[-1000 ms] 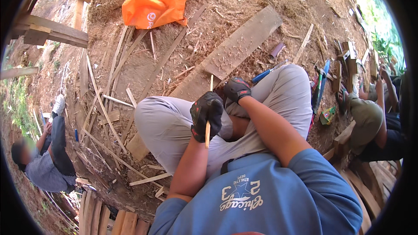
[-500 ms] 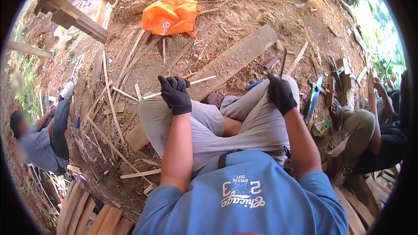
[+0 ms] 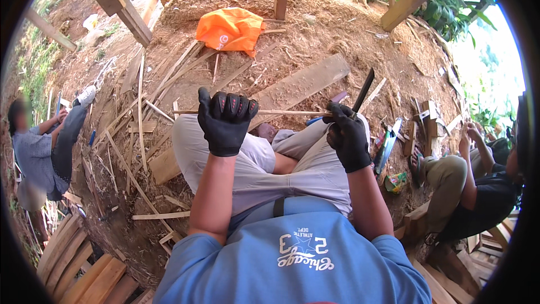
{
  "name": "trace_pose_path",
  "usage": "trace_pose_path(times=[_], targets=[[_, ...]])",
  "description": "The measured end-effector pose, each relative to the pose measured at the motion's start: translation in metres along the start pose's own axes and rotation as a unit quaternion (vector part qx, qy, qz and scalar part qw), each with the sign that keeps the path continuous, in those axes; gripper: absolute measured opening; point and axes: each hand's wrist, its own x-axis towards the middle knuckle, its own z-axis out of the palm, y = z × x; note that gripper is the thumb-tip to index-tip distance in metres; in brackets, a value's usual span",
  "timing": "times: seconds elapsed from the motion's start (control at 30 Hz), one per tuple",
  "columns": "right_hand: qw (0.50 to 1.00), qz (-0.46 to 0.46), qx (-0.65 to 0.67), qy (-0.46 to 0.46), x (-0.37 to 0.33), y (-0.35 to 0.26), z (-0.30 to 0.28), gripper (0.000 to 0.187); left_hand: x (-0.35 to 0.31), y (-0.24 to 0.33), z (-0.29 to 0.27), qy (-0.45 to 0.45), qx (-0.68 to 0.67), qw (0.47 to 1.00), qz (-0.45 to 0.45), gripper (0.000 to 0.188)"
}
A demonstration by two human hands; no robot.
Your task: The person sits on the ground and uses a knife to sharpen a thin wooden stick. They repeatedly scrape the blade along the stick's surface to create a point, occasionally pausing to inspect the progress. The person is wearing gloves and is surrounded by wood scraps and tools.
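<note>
My left hand [image 3: 226, 123], in a black glove, is closed around a thin wooden stick [image 3: 289, 113] above my left knee. The stick lies nearly level and reaches across to my right hand [image 3: 347, 138], also gloved in black. That hand grips a knife, its dark blade [image 3: 365, 90] pointing up and away to the right. The stick's right end meets the fingers of my right hand; whether they pinch it, I cannot tell. The knife's handle is hidden inside the glove. Below both hands are my crossed legs in grey trousers [image 3: 259, 174].
A wide plank [image 3: 304, 83] strewn with shavings lies beyond my legs, with an orange bag [image 3: 230, 31] farther off. Thin wood strips [image 3: 140, 118] litter the left. One person [image 3: 42, 141] sits far left, another [image 3: 467, 174] at right near a dark blade-like tool [image 3: 388, 146].
My hands have come closer together. The stick has swung level, and its right end now meets my right hand. The knife blade tilts more to the right.
</note>
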Motion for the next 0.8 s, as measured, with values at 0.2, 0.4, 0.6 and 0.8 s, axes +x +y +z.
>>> trace_pose_path(times=[0.2, 0.4, 0.6, 0.8], targets=[[0.999, -0.015, -0.037, 0.009, -0.002, 0.002, 0.007, 0.017, -0.024, 0.02, 0.023, 0.033, -0.007, 0.998, 0.046, 0.062], [0.999, -0.03, -0.02, 0.023, -0.006, -0.007, -0.001, 0.018, -0.036, 0.058, 0.034, 0.087, 0.023, 0.989, 0.119, 0.058], [0.998, -0.06, -0.008, 0.031, -0.012, -0.021, -0.002, 0.021, -0.038, 0.063, 0.035, 0.081, 0.13, 0.974, 0.169, 0.05], [0.993, -0.096, -0.032, 0.057, -0.01, -0.032, -0.01, 0.02, -0.044, 0.057, 0.013, 0.102, 0.208, 0.958, 0.166, 0.053]])
